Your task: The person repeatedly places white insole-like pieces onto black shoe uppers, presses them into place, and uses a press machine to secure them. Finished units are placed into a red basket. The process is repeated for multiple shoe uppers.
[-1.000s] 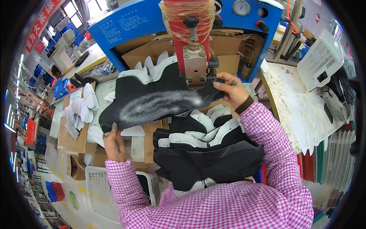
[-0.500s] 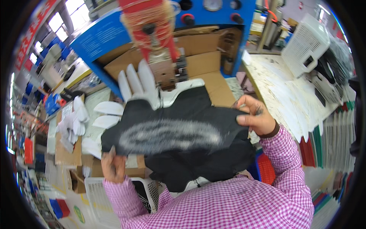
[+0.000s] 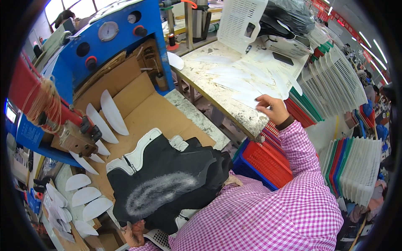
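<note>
My left hand (image 3: 133,233) pinches the near-left edge of a black fabric piece (image 3: 163,192), which has a greyish-white, brushed-looking oval patch. The piece lies over more black fabric pieces with white edging and a zipper, close against my body. My right hand (image 3: 274,109) is off the fabric and over the front edge of the worn white table. Its fingers are half curled, with thumb and index apart, beside thin white curved pieces (image 3: 228,81). I cannot tell whether the fingertips touch one.
A blue machine (image 3: 121,31) with a gauge and a red arm (image 3: 37,92) stands at left. White curved pieces (image 3: 113,113) lean on its cardboard; others (image 3: 86,195) lie nearby. Red and blue baskets (image 3: 268,161) stand below the table, stacked crates (image 3: 335,83) at right.
The view has swung to the right. My right hand has let go of the black fabric piece and moved over the white table. The piece now rests lower, with my left hand still on it.
</note>
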The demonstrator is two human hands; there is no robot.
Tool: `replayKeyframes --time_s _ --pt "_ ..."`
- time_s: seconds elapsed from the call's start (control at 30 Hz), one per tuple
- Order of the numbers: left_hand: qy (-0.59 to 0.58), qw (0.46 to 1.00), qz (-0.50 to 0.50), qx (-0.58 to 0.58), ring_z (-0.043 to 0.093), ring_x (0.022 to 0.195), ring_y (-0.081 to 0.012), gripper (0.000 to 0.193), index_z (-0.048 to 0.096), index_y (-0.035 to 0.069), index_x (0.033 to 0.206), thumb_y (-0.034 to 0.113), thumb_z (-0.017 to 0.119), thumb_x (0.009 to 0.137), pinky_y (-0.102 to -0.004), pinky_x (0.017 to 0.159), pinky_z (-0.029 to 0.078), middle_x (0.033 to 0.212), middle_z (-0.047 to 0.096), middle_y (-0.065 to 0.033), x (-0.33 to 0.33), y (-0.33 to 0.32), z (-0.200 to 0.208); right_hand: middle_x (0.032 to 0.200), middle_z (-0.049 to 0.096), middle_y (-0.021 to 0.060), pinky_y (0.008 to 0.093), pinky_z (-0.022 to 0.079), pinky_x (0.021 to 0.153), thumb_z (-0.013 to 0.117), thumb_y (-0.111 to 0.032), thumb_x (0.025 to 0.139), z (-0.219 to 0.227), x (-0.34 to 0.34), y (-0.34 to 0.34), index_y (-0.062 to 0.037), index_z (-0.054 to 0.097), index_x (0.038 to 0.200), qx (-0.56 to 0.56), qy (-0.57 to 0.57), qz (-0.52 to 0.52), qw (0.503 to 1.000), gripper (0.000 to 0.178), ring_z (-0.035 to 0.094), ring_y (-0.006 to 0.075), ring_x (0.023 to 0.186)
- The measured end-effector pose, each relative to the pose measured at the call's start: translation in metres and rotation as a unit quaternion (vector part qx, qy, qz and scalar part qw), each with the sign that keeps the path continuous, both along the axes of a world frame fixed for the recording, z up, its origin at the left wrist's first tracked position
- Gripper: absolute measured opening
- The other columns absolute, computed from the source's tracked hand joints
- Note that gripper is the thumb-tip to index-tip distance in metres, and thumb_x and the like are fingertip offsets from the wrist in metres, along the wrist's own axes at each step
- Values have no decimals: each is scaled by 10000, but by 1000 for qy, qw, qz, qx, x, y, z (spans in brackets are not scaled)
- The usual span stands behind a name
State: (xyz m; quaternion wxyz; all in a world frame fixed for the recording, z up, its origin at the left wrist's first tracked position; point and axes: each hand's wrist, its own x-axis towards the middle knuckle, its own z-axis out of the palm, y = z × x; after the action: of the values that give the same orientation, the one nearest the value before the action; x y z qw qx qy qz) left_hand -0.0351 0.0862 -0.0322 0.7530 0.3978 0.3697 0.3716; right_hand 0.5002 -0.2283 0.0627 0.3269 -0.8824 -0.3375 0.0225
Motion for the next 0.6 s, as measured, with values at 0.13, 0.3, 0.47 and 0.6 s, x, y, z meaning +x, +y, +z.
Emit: replayKeyframes --time_s 0.13,0.3,0.47,0.6 --pt "-32 999 -29 -10 639 805 -237 309 497 12 1136 190 582 898 -358 667 548 920 637 -155 -15 6 3 898 575 84 342 480 722 661 -72 737 -24 7 -54 -76 546 1005 -278 -285 -63 915 292 584 253 855" --pt "73 996 -16 -45 623 747 -205 323 499 -6 1149 201 566 910 -322 668 531 908 633 -143 -16 17 22 787 504 73 345 455 662 525 -91 776 -71 23 -70 -88 522 885 -268 -403 -64 873 109 548 229 783" --pt "108 993 21 46 614 729 -194 329 500 -12 1155 205 559 915 -308 664 522 892 633 -139 -14 22 51 774 541 78 340 470 644 548 -55 752 -51 14 -71 -69 539 837 -172 -436 -35 883 86 567 243 752" --pt "113 983 49 139 607 715 -185 335 500 -18 1161 208 553 919 -297 660 516 878 633 -135 -5 20 84 801 582 91 341 488 641 598 8 692 -2 -8 -65 -43 580 860 -79 -469 -7 879 176 579 251 743"
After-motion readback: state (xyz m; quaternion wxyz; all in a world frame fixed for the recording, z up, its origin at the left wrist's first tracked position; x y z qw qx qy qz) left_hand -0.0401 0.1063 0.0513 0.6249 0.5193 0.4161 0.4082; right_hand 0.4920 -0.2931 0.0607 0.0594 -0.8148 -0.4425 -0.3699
